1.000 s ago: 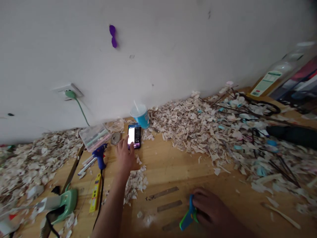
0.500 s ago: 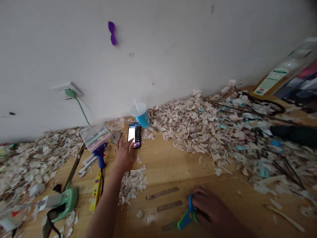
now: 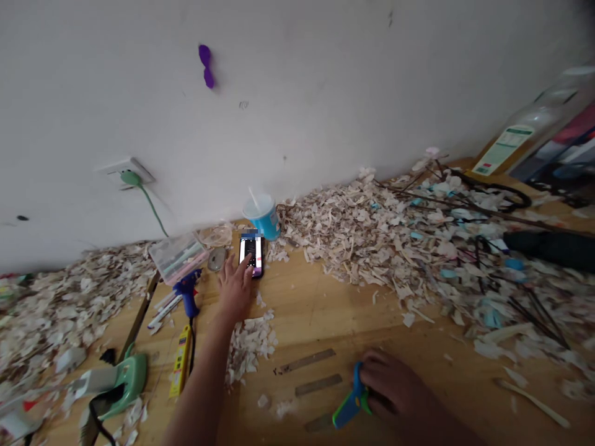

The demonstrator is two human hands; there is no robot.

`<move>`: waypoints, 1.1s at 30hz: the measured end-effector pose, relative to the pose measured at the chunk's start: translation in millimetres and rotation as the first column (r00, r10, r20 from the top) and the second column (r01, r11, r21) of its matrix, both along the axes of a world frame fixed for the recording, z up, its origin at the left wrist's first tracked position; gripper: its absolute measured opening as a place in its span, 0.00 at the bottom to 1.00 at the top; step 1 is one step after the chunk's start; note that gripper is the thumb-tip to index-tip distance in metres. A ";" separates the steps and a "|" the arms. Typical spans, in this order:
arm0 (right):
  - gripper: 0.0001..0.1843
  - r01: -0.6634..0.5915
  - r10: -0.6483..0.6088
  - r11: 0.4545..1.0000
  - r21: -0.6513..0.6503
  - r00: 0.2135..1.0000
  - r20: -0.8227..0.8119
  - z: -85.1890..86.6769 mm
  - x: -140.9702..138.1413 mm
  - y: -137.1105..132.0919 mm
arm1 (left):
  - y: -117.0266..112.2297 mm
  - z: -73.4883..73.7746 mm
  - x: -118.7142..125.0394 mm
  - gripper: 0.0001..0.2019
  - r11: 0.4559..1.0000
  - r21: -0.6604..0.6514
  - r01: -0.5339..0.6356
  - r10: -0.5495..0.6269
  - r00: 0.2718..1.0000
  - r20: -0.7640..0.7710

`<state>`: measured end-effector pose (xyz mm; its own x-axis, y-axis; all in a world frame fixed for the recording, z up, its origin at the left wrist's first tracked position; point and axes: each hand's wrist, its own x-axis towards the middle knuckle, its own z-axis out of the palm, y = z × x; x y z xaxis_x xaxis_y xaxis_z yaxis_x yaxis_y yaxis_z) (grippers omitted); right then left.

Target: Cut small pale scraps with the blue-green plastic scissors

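My left hand (image 3: 235, 287) reaches across the wooden table (image 3: 325, 310) to a black phone (image 3: 251, 256) with a lit screen. One extended finger touches the screen; the other fingers spread loosely beside it. My right hand (image 3: 393, 387) rests near the table's front edge, its fingers closed round a small blue and green hand tool (image 3: 351, 402). A blue cup (image 3: 263, 216) with a straw stands just behind the phone.
Pale wood shavings (image 3: 372, 229) lie heaped along the white wall and to the right. A blue glue gun (image 3: 187, 290), a yellow cutter (image 3: 180, 360), a clear case (image 3: 177, 255), a green tool (image 3: 116, 381) and two flat metal strips (image 3: 309, 371) lie around.
My left hand's finger has shifted slightly on the phone, and the screen now shows darker content. My right hand stays closed on the tool.
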<state>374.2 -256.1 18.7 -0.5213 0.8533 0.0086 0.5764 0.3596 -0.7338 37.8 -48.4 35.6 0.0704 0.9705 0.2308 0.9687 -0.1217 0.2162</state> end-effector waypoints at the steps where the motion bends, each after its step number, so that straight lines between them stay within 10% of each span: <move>1: 0.08 0.004 -0.004 1.000 0.000 1.000 0.000 -0.3 0.0 -0.4 | 0.5 -0.4 0.1 0.24 1.000 -0.002 -0.012 0.012 1.000 0.002; 9: 0.08 0.006 -0.006 1.000 0.030 1.000 -0.007 -3.2 0.1 -1.0 | -1.2 14.0 2.7 0.26 0.994 0.105 -0.033 0.026 0.997 0.071; 15: 0.11 0.195 -0.178 0.972 0.133 0.975 -0.130 -17.2 9.7 -6.0 | -61.9 20.9 67.6 0.27 0.992 0.122 -0.011 -0.017 0.973 0.229; 19: 0.29 0.705 -0.682 0.702 0.103 0.706 -0.189 -9.9 26.1 -2.7 | -91.0 6.2 137.6 0.28 0.953 -0.090 0.289 -0.257 0.929 0.266; 22: 0.34 0.809 -0.789 0.573 0.129 0.587 -0.181 -2.6 34.5 2.7 | -61.2 -1.5 189.1 0.35 0.914 -0.142 0.380 -0.338 0.907 0.251; 26: 0.31 0.802 -0.793 0.558 0.213 0.591 -0.150 -10.4 33.5 6.3 | 16.0 -6.4 247.1 0.42 0.890 -0.097 0.445 -0.422 0.887 0.189; 30: 0.32 0.827 -0.814 0.516 0.221 0.554 -0.172 -25.1 33.2 6.6 | 83.2 0.1 277.3 0.17 0.873 -0.072 0.482 -0.433 0.835 0.341; 33: 0.32 0.853 -0.834 0.505 0.135 0.522 -0.178 -28.6 37.2 5.4 | 119.8 17.9 275.9 0.16 0.907 0.113 0.405 -0.411 0.796 0.444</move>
